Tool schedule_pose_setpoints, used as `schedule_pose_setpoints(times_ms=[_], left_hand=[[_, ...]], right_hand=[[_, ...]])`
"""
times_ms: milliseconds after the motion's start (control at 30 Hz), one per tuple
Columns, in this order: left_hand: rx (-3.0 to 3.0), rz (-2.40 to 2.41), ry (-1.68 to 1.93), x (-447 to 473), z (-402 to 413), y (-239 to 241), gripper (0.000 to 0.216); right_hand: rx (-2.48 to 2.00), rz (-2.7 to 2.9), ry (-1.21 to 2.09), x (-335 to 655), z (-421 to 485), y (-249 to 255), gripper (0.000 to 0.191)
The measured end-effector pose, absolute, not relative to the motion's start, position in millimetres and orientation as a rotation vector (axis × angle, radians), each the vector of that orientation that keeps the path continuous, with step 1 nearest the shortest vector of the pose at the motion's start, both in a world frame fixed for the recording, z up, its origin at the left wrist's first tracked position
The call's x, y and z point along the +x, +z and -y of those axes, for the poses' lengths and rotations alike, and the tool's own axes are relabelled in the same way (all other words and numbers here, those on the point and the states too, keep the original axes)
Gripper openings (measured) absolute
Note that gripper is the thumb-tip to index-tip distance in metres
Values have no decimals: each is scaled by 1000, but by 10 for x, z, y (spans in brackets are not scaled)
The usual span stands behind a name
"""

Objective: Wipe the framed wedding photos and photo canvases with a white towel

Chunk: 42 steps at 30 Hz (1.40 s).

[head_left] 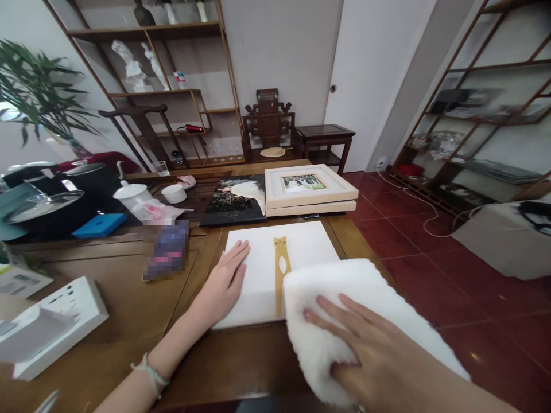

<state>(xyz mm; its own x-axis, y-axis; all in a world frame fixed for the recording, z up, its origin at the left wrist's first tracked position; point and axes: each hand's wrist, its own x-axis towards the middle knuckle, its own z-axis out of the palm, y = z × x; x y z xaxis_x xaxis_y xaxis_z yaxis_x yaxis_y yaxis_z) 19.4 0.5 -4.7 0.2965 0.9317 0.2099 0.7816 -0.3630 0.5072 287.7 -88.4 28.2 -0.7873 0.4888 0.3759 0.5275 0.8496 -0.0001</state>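
Note:
A white rectangular panel (258, 281) lies flat on the wooden table, with a long tan strip (279, 255) running down its middle. The strip has an oval opening and looks like a frame's stand leg. My left hand (226, 284) rests flat on the panel's left side, fingers stretched out, holding nothing. In my right hand (361, 338) is a thick, fluffy white towel (344, 281), gripped from above with fingers pressed into it. The towel covers the panel's lower right corner and touches the strip's right edge; its far end hangs toward the right.
Behind the panel lie stacked light-wood picture frames (312, 195) and a dark photo panel (241, 198). On the left are a white power strip (55, 327), a patterned pouch (167, 249), a blue box (99, 225), a glass-lidded pot (49, 209) and a white teapot (131, 195).

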Motion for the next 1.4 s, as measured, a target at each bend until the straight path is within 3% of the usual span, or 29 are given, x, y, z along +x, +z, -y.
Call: schedule_pose_setpoints(times_ms=[100, 267, 433, 867, 1233, 1400], left_hand=[[2270, -1547, 681, 187, -2, -42, 48], [2283, -1558, 664, 171, -30, -41, 48], [2309, -1581, 609, 155, -66, -49, 51], [2353, -1551, 627, 180, -43, -62, 50], [2356, -1524, 603, 172, -34, -57, 51], [2334, -1528, 663, 176, -40, -71, 49]], right_hand=[[-844, 2650, -118, 2787, 759, 218, 7], [-1024, 2653, -25, 2660, 151, 171, 29], [-1094, 2629, -6, 2595, -325, 228, 35], [-905, 2847, 175, 2716, 665, 333, 21], [-1123, 2694, 35, 2512, -252, 254, 36], [-1094, 2725, 14, 2462, -225, 265, 33]])
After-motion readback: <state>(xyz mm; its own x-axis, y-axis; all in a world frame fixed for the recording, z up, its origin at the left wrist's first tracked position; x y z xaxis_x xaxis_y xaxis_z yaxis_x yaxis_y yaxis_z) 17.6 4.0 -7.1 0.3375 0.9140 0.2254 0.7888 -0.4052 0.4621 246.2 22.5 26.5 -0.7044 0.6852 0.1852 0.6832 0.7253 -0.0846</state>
